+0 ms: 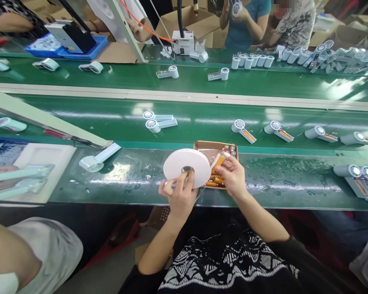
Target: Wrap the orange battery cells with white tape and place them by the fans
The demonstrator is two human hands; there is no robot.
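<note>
My left hand [180,192] grips a large white roll of tape [187,166], fingers curled at its centre hole, holding it upright over the near edge of the green bench. My right hand [233,173] pinches an orange cylindrical battery cell [220,160] against the loose end of the tape. Just behind both hands lies a small open cardboard box [202,145] holding more orange cells.
Small white handheld fan bodies [243,130] lie along the green conveyor belt [202,118], with several more at the right edge [355,173] and on the far belt. A foam tray [43,159] sits at left. Other people stand across the line; a person's arm is at lower left.
</note>
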